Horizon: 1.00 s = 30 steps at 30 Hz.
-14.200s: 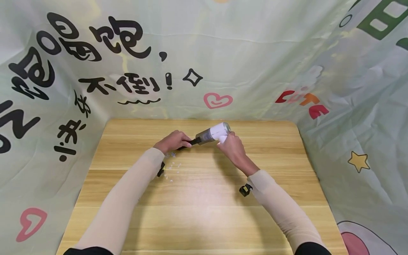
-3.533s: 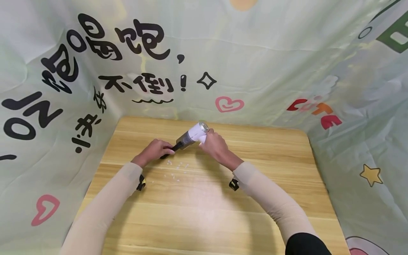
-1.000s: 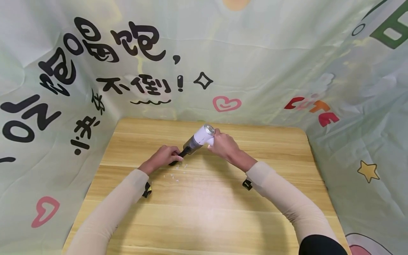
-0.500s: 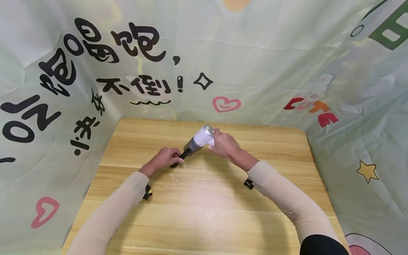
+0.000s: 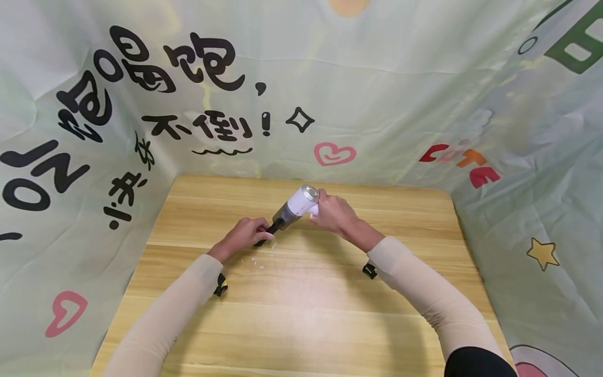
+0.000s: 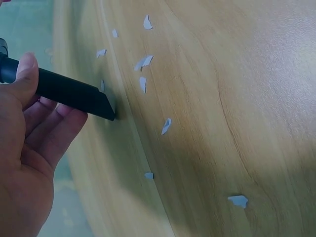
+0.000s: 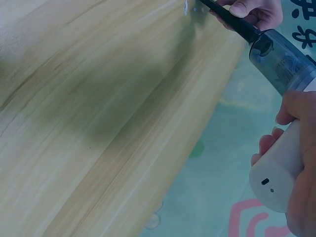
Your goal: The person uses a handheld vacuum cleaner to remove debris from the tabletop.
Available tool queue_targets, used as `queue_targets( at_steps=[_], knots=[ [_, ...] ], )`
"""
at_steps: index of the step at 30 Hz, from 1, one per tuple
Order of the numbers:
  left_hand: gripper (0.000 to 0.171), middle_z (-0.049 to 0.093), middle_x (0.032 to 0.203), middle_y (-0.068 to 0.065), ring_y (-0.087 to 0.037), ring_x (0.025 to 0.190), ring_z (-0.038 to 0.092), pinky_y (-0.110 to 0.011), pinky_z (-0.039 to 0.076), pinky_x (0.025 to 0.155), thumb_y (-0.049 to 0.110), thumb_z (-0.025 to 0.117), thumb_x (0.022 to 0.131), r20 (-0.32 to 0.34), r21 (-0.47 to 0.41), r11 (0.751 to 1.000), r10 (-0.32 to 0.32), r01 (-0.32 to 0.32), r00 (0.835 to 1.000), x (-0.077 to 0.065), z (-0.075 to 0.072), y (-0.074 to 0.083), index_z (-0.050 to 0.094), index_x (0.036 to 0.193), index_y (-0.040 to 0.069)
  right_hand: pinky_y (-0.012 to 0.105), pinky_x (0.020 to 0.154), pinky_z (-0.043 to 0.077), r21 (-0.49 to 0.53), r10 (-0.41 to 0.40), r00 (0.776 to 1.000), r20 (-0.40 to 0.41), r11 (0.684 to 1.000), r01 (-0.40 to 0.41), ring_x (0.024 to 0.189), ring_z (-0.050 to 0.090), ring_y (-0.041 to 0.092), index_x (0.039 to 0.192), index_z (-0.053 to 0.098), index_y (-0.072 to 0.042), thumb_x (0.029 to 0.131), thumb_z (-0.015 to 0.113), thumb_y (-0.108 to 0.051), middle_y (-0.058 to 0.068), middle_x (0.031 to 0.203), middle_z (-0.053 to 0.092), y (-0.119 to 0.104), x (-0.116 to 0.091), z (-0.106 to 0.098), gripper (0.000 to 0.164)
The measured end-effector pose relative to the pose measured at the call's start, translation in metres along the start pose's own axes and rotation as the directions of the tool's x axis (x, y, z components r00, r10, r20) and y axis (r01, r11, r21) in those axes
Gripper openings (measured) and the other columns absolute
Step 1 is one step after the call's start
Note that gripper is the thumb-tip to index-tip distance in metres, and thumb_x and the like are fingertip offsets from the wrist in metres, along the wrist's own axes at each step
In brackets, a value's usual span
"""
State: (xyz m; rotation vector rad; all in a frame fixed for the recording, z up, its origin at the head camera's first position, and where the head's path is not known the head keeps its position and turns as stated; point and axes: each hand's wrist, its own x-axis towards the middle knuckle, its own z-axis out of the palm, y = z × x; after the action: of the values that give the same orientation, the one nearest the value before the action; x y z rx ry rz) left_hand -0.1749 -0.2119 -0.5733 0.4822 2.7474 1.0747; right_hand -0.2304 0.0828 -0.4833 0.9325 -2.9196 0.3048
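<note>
A white handheld vacuum cleaner (image 5: 298,202) with a clear grey dust cup (image 7: 282,61) slants down to the left over the table. My right hand (image 5: 335,213) grips its white handle (image 7: 276,168). At the low end, my left hand (image 5: 242,235) holds the black crevice nozzle (image 6: 64,91) between thumb and fingers. The nozzle's slanted tip is close over the wood, right beside a small scrap. Several torn white paper scraps (image 6: 143,84) lie scattered near it in the left wrist view. Bits of something show inside the dust cup.
The wooden table (image 5: 301,314) has a printed cloth backdrop (image 5: 377,104) rising behind it and along both sides. A small black device (image 5: 220,285) hangs at the left wrist, another black device (image 5: 369,270) at the right.
Fewer paper scraps show by the nozzle than 3.5 s ago. Since then both hands and the vacuum cleaner have shifted right, the nozzle also nearer; over the last second they move only slightly.
</note>
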Motion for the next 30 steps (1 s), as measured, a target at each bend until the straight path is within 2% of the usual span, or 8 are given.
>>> queue_targets(
  at_steps=[11, 18, 30],
  knots=[
    [0.022, 0.080, 0.090, -0.001, -0.006, 0.078, 0.072, -0.026, 0.056, 0.070, 0.030, 0.081, 0.092, -0.011, 0.021, 1.000, 0.024, -0.024, 1.000, 0.003, 0.003, 0.001, 0.074, 0.102, 0.012, 0.028, 0.047, 0.045, -0.002, -0.001, 1.000, -0.018, 1.000, 0.001, 0.055, 0.054, 0.015, 0.121, 0.056, 0.015, 0.085, 0.076, -0.027, 0.010, 0.074, 0.063, 0.003, -0.002, 0.000, 0.058],
    [0.024, 0.080, 0.091, 0.000, -0.005, 0.078, 0.071, -0.026, 0.056, 0.071, 0.034, 0.080, 0.092, -0.008, 0.017, 1.000, 0.020, -0.020, 1.000, 0.006, 0.006, 0.000, 0.074, 0.102, 0.013, 0.029, 0.048, 0.046, -0.004, 0.013, 1.000, -0.011, 1.000, -0.013, 0.056, 0.056, 0.016, 0.120, 0.056, 0.013, 0.086, 0.076, -0.028, 0.011, 0.075, 0.064, 0.005, -0.005, 0.000, 0.057],
    [0.022, 0.079, 0.090, -0.001, -0.006, 0.077, 0.070, -0.027, 0.056, 0.071, 0.031, 0.080, 0.092, 0.001, 0.002, 0.999, 0.043, -0.043, 0.999, 0.010, 0.006, 0.006, 0.074, 0.103, 0.013, 0.030, 0.047, 0.047, 0.008, 0.032, 0.999, -0.038, 0.999, -0.031, 0.055, 0.056, 0.017, 0.120, 0.055, 0.014, 0.086, 0.077, -0.028, 0.011, 0.073, 0.063, 0.008, -0.014, -0.001, 0.059]
  ],
)
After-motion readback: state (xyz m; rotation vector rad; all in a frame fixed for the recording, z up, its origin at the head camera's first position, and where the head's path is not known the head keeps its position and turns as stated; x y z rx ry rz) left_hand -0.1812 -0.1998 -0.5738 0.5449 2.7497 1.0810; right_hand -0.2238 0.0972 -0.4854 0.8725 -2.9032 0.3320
